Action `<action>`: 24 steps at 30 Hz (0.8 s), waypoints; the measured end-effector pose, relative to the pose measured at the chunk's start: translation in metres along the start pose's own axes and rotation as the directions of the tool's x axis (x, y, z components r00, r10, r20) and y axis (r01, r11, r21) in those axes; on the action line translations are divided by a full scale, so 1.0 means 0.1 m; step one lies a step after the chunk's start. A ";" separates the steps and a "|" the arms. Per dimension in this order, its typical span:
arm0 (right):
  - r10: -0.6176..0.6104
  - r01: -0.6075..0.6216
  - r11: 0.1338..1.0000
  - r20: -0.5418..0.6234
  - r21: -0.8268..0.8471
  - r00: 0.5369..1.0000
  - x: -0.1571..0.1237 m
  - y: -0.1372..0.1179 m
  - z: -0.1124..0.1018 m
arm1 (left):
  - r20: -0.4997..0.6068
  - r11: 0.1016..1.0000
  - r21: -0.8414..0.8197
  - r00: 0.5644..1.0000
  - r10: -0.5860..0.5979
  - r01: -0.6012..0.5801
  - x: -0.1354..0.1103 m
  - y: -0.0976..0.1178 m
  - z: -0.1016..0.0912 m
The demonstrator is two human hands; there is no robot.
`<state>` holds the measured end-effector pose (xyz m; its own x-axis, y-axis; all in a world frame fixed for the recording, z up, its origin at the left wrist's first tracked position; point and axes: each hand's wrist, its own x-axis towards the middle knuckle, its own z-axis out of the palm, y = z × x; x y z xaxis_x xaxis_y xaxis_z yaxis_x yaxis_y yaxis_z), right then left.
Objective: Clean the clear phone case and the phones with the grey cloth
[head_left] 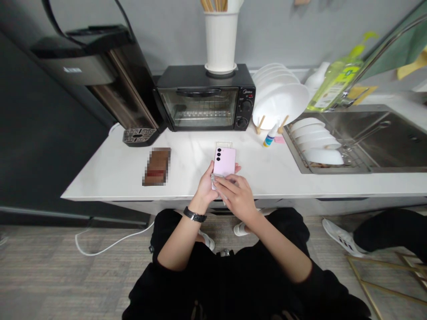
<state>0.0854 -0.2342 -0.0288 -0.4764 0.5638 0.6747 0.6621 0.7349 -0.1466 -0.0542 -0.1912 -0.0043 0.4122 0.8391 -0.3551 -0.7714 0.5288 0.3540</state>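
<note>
Phone [226,161] was held in left hand [207,183] near front edge of counter [276,178]; cloth-like scrap [217,176] was pressed beneath right hand [239,194], pinch unclear; light, even pressure was advised.

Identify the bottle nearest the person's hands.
The small blue-labelled bottle in front of the white plates; the green pump bottle and larger white bottle stand farther back.

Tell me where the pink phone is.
Near the middle of the head view: the pink phone is in the left hand, right hand over its near end, with the toaster oven beyond.
</note>
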 end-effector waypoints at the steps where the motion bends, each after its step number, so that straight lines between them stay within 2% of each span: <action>1: -0.015 0.015 1.000 -0.003 -0.005 1.000 -0.06 -0.02 -0.01 | 0.013 1.000 0.002 1.000 0.008 -0.008 -0.01 0.00 -0.01; 4: -0.025 0.024 0.999 -0.030 -0.022 0.999 -0.18 -0.01 -0.07 | 0.020 0.999 0.001 0.998 0.053 -0.053 -0.01 0.00 -0.01; 7: 0.036 -0.042 0.998 -0.094 -0.057 0.995 -0.17 0.12 -0.13 | 0.016 0.999 -0.008 0.999 0.048 -0.048 0.00 -0.01 0.02; 10: 0.093 -0.107 0.990 -0.148 -0.094 0.985 -0.04 0.32 -0.15 | -0.015 0.999 -0.012 0.999 0.048 -0.048 0.01 -0.02 0.06; 13: 0.145 -0.161 0.981 -0.141 -0.105 0.979 0.16 0.50 -0.13 | -0.059 0.998 0.009 0.996 0.068 -0.068 0.01 -0.02 0.09; 16: 0.192 -0.204 0.974 -0.122 -0.093 0.974 0.35 0.60 -0.09 | -0.050 0.999 0.039 0.998 0.034 -0.032 0.01 -0.03 0.10; 20: 0.183 -0.189 0.981 -0.119 -0.046 0.976 0.49 0.58 -0.02 | -0.076 0.998 0.025 0.996 0.051 -0.050 0.02 -0.03 0.08; 24: 0.140 -0.140 0.990 -0.069 0.000 0.988 0.46 0.43 0.02 | -0.139 0.995 -0.016 0.986 0.093 -0.096 0.06 -0.03 0.04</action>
<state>0.0912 -0.1758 -0.0061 -0.3379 0.6337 0.6959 0.7222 0.6487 -0.2400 -0.0473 -0.1868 -0.0041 0.2676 0.8587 -0.4372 -0.8149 0.4438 0.3729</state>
